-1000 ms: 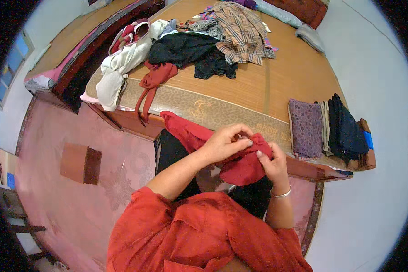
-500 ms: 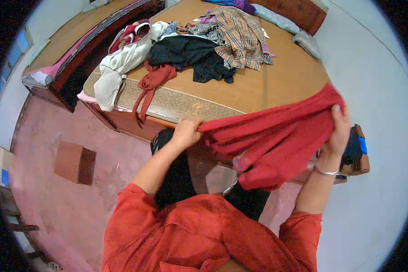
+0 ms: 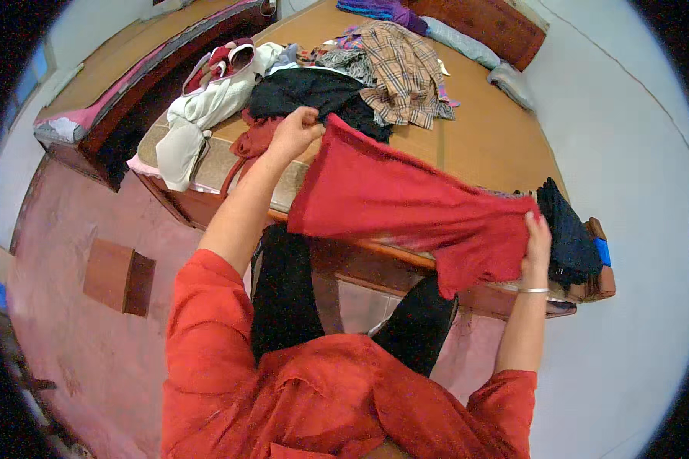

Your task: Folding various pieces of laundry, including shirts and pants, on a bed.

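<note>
A red garment [image 3: 406,203] is stretched out in the air over the near edge of a wooden bed [image 3: 482,141]. My left hand [image 3: 295,131] pinches its upper left corner, raised above the heap of clothes. At the garment's right end my right hand [image 3: 537,239] grips it, a bangle on the wrist, just beside a folded stack of dark clothes [image 3: 570,233]. The cloth sags and hangs between the two hands. Both sleeves are orange-red.
A heap of loose clothes [image 3: 321,84] covers the bed's far left: white, black, plaid and dark red pieces. Pillows [image 3: 467,46] lie by the headboard. A second bed [image 3: 130,84] stands at the left. A small brown box [image 3: 119,277] rests on the pink floor.
The garment was bunched between both hands a second ago. It has been spread wide, and my left hand has risen and moved away toward the clothes heap.
</note>
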`<state>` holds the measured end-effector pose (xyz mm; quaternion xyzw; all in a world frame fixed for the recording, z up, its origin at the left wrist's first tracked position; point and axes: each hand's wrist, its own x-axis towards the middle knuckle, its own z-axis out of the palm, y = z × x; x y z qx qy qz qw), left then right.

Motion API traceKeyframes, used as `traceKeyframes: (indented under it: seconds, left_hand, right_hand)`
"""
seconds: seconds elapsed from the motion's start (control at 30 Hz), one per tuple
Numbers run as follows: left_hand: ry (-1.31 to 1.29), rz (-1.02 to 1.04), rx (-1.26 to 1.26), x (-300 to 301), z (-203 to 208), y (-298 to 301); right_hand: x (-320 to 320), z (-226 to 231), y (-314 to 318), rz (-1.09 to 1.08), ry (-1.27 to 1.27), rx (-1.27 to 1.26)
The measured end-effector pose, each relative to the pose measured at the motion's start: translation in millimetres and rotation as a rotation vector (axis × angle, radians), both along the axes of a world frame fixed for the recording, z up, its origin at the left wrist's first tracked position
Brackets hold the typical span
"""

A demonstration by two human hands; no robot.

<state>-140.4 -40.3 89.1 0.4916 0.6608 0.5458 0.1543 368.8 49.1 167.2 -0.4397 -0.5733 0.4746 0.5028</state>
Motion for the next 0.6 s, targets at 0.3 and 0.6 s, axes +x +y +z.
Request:
traceKeyframes:
  seconds: [0.3,0.6]
  left_hand:
    - [-0.060,-0.081,-0.377,48.1,-76.0,-18.4]
    - [0.425,-0.074,-0.213,94.0,-76.8,44.6]
  right_hand:
    - [30.8,-87.9,-44.1,0.044,0.082,-0.170]
    - [40.2,-111.4,-89.7,-0.003,0.222,-0.260]
